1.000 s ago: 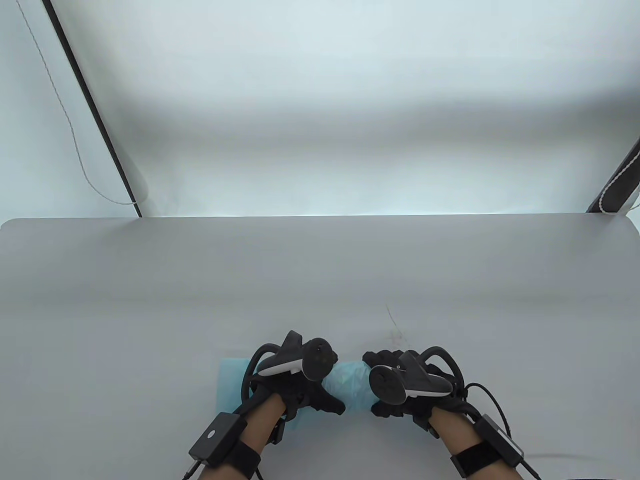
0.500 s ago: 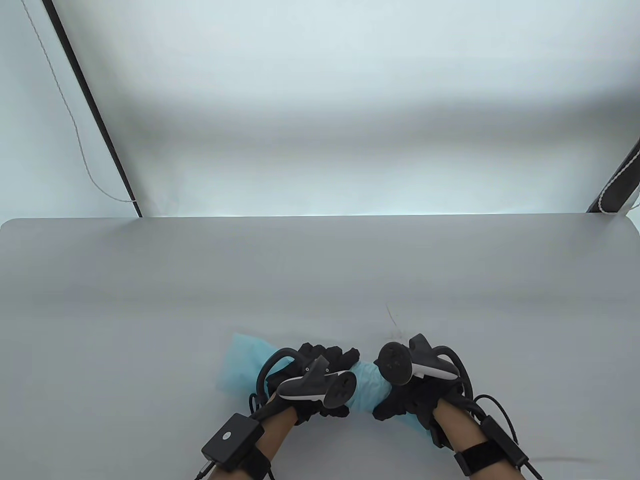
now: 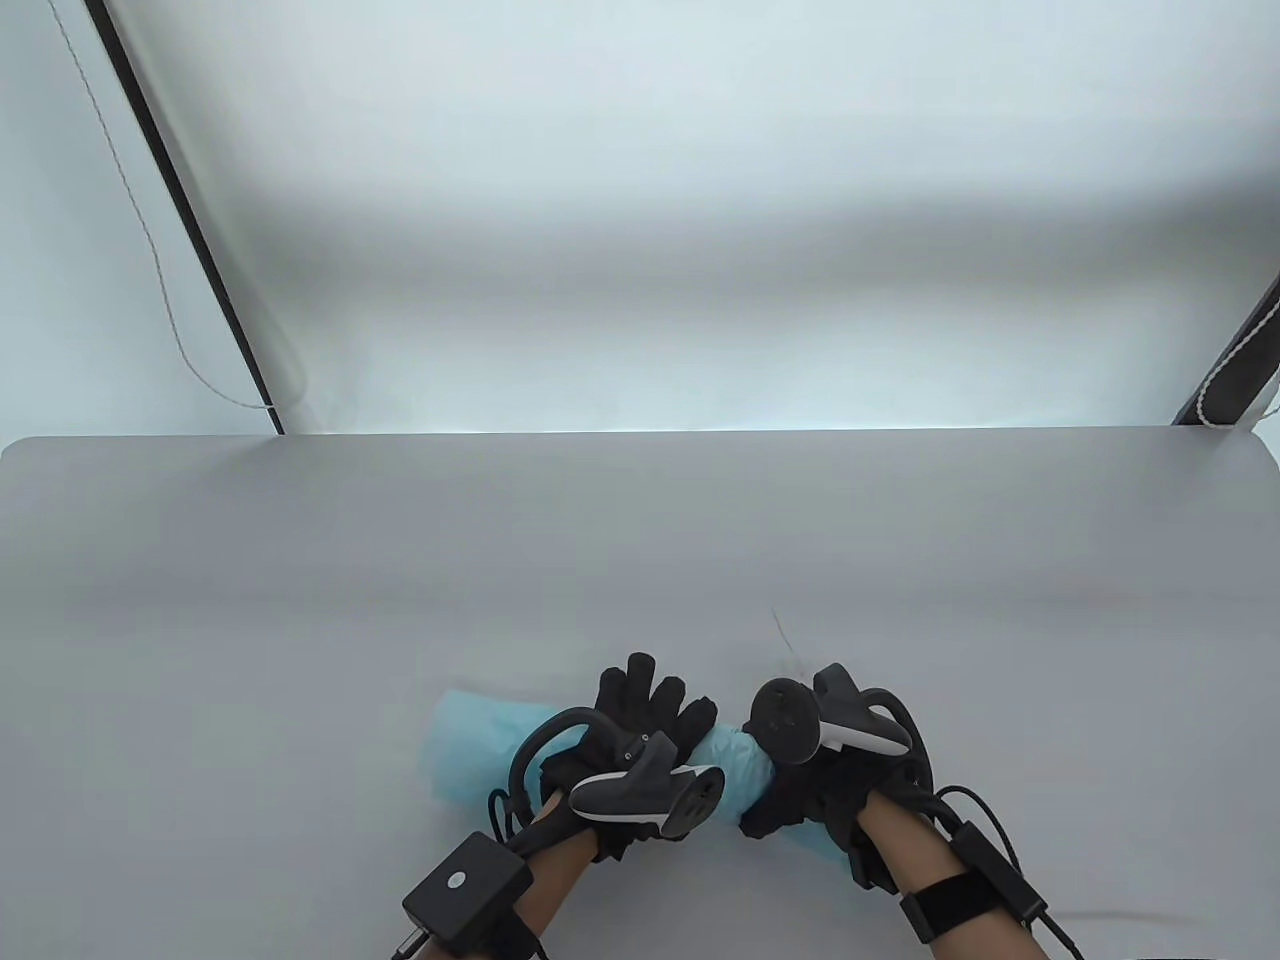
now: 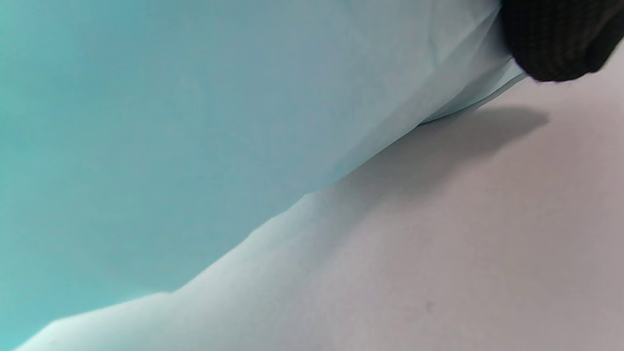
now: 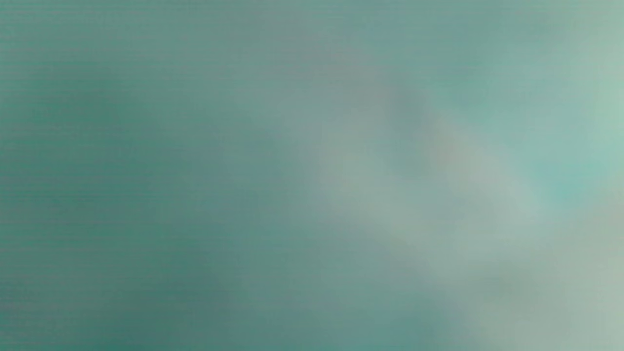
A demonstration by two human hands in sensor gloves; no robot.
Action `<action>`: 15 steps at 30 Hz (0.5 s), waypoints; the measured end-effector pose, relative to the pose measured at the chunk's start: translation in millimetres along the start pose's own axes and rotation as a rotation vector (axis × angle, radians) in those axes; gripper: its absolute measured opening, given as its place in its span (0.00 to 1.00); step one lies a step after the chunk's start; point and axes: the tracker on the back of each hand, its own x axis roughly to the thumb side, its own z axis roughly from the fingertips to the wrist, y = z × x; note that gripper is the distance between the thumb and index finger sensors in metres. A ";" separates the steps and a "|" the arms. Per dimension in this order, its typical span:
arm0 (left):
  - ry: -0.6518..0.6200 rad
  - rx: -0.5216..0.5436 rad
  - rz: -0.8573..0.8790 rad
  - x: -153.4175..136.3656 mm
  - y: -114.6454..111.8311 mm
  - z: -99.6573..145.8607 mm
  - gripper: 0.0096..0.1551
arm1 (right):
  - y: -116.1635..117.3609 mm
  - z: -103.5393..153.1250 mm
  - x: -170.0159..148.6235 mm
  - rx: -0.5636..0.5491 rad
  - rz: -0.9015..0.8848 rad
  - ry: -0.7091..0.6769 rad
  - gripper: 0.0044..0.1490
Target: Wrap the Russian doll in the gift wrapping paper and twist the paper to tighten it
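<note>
The wrapped bundle (image 3: 735, 775) lies on the worktop (image 3: 640, 560) near its front edge, left hand (image 3: 640, 745) on the bundle's left part, right hand (image 3: 815, 800) on its right.

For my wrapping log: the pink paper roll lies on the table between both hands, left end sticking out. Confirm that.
Wrong on colour only. The paper roll is light blue, as the table view shows; it lies on the table between the left hand and right hand, left end sticking out.

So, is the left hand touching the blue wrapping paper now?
Touching. In the table view the left hand lies across the blue wrapping paper, fingers stretched over it.
</note>
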 end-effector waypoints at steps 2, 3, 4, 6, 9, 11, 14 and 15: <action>-0.006 0.014 0.072 -5.6 -2.8 -0.8 0.71 | 1.1 3.1 0.9 -0.013 -0.004 0.005 0.67; -0.003 0.019 0.091 -7.6 -3.5 -1.3 0.70 | 1.3 3.5 -0.2 -0.018 -0.009 0.002 0.67; 0.002 0.021 0.105 -8.6 -4.1 -1.5 0.70 | 0.9 3.7 -2.4 -0.008 -0.024 -0.002 0.68; -0.007 0.026 0.134 -10.7 -5.5 -1.9 0.69 | -1.7 4.5 -9.2 0.056 -0.105 -0.045 0.72; -0.019 0.081 0.106 -11.2 -7.7 3.6 0.69 | -7.2 12.8 -26.4 0.107 -0.247 -0.141 0.76; -0.013 0.098 0.059 -14.0 -3.9 7.6 0.69 | -11.1 21.1 -40.0 0.079 -0.369 -0.149 0.71; 0.006 0.189 -0.023 -19.4 6.8 15.9 0.69 | -16.1 28.6 -56.3 -0.019 -0.560 -0.123 0.60; 0.013 0.210 -0.033 -20.3 9.5 18.0 0.69 | -16.4 29.3 -57.6 -0.033 -0.576 -0.109 0.58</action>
